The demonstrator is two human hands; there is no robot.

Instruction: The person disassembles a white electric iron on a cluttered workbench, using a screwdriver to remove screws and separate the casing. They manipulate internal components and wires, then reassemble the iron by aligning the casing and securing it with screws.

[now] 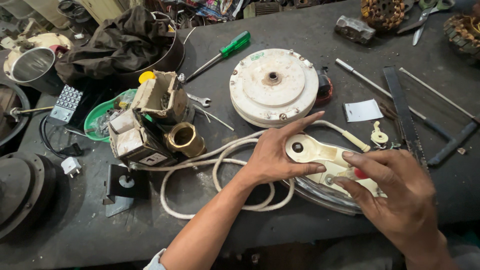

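A cream-coloured electric iron (320, 157) with a shiny metal sole lies on the dark workbench, its handle cover off. My left hand (277, 152) rests on its rear end, thumb and forefinger spread around it. My right hand (395, 192) covers the front end, fingertips pinching a small red part (359, 173) on the top. The iron's white cord (220, 167) loops to the left across the bench. A round white motor housing (273, 86) sits just behind the iron.
A green-handled screwdriver (227, 48), small spanner (199, 99), brass fitting (185, 139), torn cardboard boxes (137, 140) and green tray (97, 117) lie to the left. A hacksaw (410, 117), metal rods, scissors (425, 17) and a white paper slip (362, 110) lie to the right.
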